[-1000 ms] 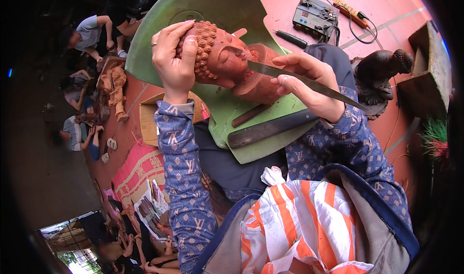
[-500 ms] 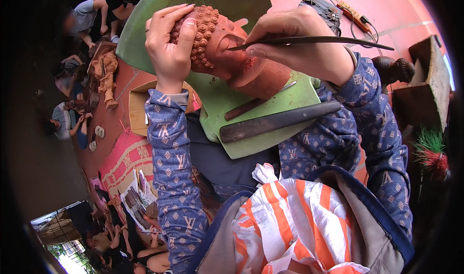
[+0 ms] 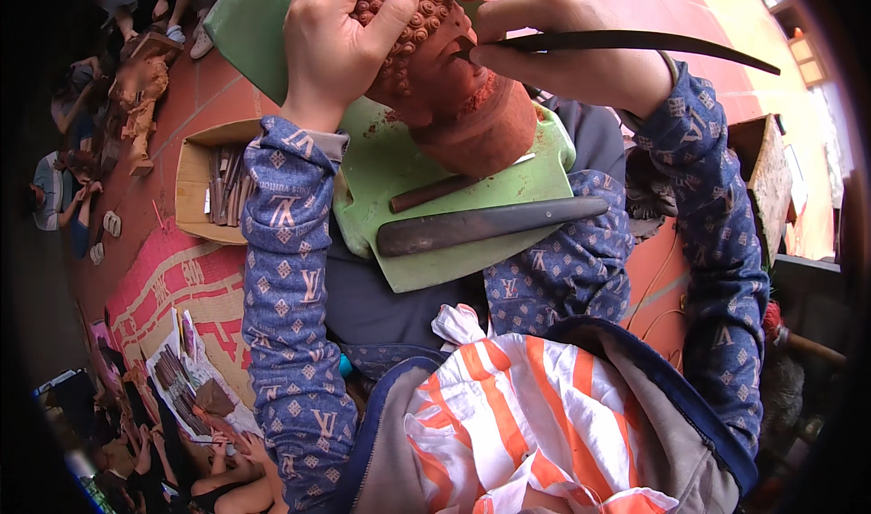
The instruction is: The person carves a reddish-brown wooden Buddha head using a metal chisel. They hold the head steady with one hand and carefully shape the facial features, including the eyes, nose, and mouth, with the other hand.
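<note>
A reddish-brown carved head (image 3: 435,88) with knobbly curls stands tilted on a green plastic sheet (image 3: 435,269) over my lap, its top cut off by the upper edge of the view. My left hand (image 3: 340,42) grips the curls, thumb laid over the front of them. Pinched in my right hand (image 3: 553,38) is a long, thin, dark carving tool (image 3: 653,44), its tip at the carved face. Below the neck lie a wooden-handled chisel (image 3: 431,194) and a thick dark wooden bar (image 3: 490,226). Reddish shavings dot the green sheet.
To the left, a cardboard box (image 3: 195,183) holds several tools. Farther left stands another wooden carving (image 3: 141,106), with people around it. Tools lie on paper (image 3: 195,382) at lower left, near other people. A wooden box (image 3: 771,165) stands at right.
My view has shifted, so the carved head, green sheet and both hands sit higher in it. The tools in the cardboard box now show. Both hands keep their holds; the carving tool stays at the face.
</note>
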A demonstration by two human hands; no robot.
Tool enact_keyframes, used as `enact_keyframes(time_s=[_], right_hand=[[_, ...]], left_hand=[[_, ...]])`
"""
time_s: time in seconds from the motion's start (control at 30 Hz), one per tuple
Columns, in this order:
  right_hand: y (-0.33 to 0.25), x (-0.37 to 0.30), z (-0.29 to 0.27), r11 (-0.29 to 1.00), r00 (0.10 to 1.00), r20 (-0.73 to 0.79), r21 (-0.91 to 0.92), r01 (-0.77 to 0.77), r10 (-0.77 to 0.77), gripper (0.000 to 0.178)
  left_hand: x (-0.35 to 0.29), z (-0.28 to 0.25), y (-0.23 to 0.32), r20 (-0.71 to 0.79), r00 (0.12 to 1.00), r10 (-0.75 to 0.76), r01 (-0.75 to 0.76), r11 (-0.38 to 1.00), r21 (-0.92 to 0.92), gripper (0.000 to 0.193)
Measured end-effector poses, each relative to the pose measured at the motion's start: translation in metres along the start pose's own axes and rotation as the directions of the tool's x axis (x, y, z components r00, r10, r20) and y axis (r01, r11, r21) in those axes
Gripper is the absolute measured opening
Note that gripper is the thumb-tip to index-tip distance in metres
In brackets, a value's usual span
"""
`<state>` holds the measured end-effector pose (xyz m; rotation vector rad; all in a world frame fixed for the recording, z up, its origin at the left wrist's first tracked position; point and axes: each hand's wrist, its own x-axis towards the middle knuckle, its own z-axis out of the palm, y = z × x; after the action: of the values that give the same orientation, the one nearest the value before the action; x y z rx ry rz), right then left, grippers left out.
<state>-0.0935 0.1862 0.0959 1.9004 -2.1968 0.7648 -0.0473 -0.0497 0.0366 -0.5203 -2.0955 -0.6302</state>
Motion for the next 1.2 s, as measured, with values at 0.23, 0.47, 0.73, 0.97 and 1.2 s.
enact_keyframes(time_s=[0.23,0.47,0.73,0.97,1.2], right_hand=[[-0.025,0.016,-0.003,0.997,0.998,0.047,-0.062,-0.040,0.043,0.009],[-0.013,0.021,0.003,0.999,0.997,0.054,-0.020,0.048,-0.047,0.007],[-0.002,0.020,0.003,0.991,0.999,0.023,0.130,0.030,-0.033,0.008],[0.003,0.019,-0.003,0.990,0.999,0.035,0.143,-0.019,0.014,0.008],[-0.001,0.022,0.003,0.994,0.999,0.032,0.100,-0.038,0.035,0.009]], left_hand=[[0.000,0.003,0.006,-0.116,0.993,-0.029,0.020,0.996,-0.083,0.021],[0.003,0.005,0.006,-0.134,0.990,-0.032,0.016,0.993,-0.118,0.021],[0.001,0.005,0.004,-0.141,0.989,-0.033,0.015,0.992,-0.124,0.022],[0.004,0.004,0.005,-0.156,0.988,-0.005,-0.010,0.995,-0.097,0.020],[0.001,0.004,0.004,-0.155,0.987,-0.040,0.020,0.991,-0.129,0.020]])
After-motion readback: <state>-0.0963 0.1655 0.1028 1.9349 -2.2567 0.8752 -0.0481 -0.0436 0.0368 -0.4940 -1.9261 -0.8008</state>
